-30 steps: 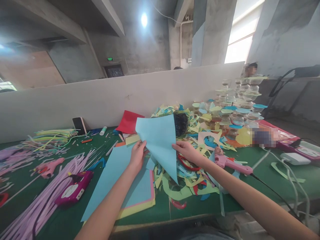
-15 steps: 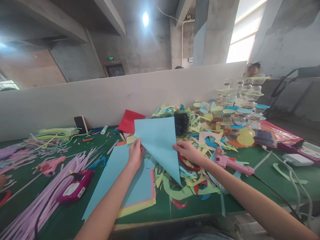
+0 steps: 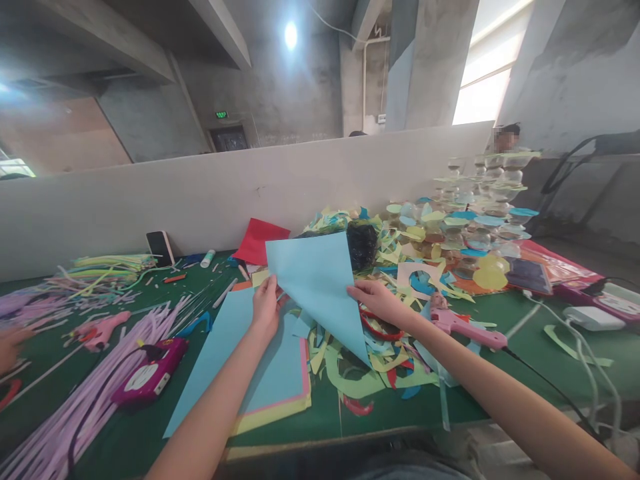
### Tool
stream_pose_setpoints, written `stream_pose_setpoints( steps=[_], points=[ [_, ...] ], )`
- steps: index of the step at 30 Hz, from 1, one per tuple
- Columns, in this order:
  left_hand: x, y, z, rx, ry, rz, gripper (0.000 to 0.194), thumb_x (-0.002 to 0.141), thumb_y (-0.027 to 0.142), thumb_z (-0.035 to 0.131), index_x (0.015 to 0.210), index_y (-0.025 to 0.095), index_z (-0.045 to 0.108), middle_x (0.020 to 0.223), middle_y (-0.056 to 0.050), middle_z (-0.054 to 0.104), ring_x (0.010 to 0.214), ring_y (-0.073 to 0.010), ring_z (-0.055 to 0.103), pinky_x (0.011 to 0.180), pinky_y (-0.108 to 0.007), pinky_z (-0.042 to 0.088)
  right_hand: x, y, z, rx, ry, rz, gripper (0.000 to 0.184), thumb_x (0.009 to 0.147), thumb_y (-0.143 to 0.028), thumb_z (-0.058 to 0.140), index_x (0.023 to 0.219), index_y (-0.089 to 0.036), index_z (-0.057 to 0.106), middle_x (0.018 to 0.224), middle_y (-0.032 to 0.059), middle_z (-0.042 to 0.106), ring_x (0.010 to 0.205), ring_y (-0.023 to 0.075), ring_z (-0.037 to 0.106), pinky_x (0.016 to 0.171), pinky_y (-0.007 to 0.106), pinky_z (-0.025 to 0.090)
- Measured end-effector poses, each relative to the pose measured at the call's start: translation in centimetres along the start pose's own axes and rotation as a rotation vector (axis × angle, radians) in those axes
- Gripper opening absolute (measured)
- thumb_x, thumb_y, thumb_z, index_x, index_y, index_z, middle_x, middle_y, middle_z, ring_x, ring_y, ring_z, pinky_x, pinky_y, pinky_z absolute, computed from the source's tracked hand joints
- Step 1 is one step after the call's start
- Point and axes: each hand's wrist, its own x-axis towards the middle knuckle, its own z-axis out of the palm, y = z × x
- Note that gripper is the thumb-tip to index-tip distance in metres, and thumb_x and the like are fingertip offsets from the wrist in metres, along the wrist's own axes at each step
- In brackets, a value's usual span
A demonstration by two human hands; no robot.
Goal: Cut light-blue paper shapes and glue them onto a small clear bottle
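Note:
Between my two hands a light blue sheet of paper (image 3: 317, 273) is held up, its lower edge slanting down to a corner on the right. My left hand (image 3: 266, 305) pinches its left edge, with the fingertips partly behind it. At the right edge, my right hand (image 3: 377, 301) grips the sheet between thumb and fingers. Under my left forearm lies a stack of coloured paper (image 3: 270, 380), blue on top with pink and yellow edges below. Red scissor handles (image 3: 383, 328) show under my right hand among paper scraps (image 3: 350, 380).
Right of my hands lies a pink glue gun (image 3: 467, 327); stacked clear cups with paper discs (image 3: 483, 233) stand behind it. To the left are lilac strips (image 3: 117, 373), a magenta box (image 3: 150, 373) and another pink glue gun (image 3: 103, 330). Another person's hand (image 3: 11, 350) is at the left edge.
The blue sheet has tilted slightly, its lower corner shifting right. Both my hands keep their grip. The other person's hand has come further into view at the left edge.

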Motion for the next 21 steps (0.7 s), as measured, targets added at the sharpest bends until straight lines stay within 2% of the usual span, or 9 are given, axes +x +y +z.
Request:
stream_pose_setpoints(
  steps=[6, 11, 17, 21],
  points=[
    [-0.1, 0.3, 0.3, -0.104, -0.033, -0.016, 0.024, 0.075, 0.037, 0.068, 0.092, 0.020, 0.067, 0.101, -0.007, 0.068, 0.077, -0.0142, 0.063, 0.061, -0.025, 0.054, 0.2, -0.1, -0.6, 0.017, 0.117, -0.013, 0.049, 0.087, -0.064, 0.042, 0.064, -0.022, 0.033, 0.060, -0.0049, 0.023, 0.054, 0.0114, 0.023, 0.052, 0.027, 0.019],
    [-0.3, 0.2, 0.7, -0.101, -0.116, -0.007, 0.016, 0.070, 0.025, 0.071, 0.081, 0.016, 0.065, 0.086, -0.005, 0.069, 0.070, -0.0128, 0.063, 0.064, -0.025, 0.055, 0.4, -0.1, -1.5, 0.037, 0.233, 0.035, 0.052, 0.081, -0.071, 0.047, 0.064, -0.021, 0.047, 0.057, -0.0021, 0.038, 0.054, 0.0138, 0.035, 0.051, 0.028, 0.024],
    [-0.4, 0.1, 0.6, -0.036, -0.137, 0.032, 0.020, 0.072, 0.027, 0.072, 0.086, 0.015, 0.066, 0.087, -0.005, 0.070, 0.071, -0.0132, 0.064, 0.069, -0.027, 0.056, 0.7, 0.6, -2.1, 0.013, 0.234, 0.095, 0.049, 0.082, -0.066, 0.048, 0.071, -0.020, 0.059, 0.061, 0.0015, 0.053, 0.057, 0.0170, 0.047, 0.052, 0.028, 0.032],
    [-0.3, 0.2, 0.5, -0.017, -0.119, 0.036, 0.021, 0.074, 0.028, 0.071, 0.089, 0.015, 0.065, 0.085, -0.004, 0.070, 0.067, -0.0121, 0.063, 0.065, -0.025, 0.056, 0.8, 1.1, -2.1, 0.006, 0.227, 0.095, 0.046, 0.084, -0.062, 0.048, 0.074, -0.019, 0.063, 0.064, 0.0019, 0.058, 0.061, 0.0180, 0.051, 0.053, 0.027, 0.036]
  ],
)
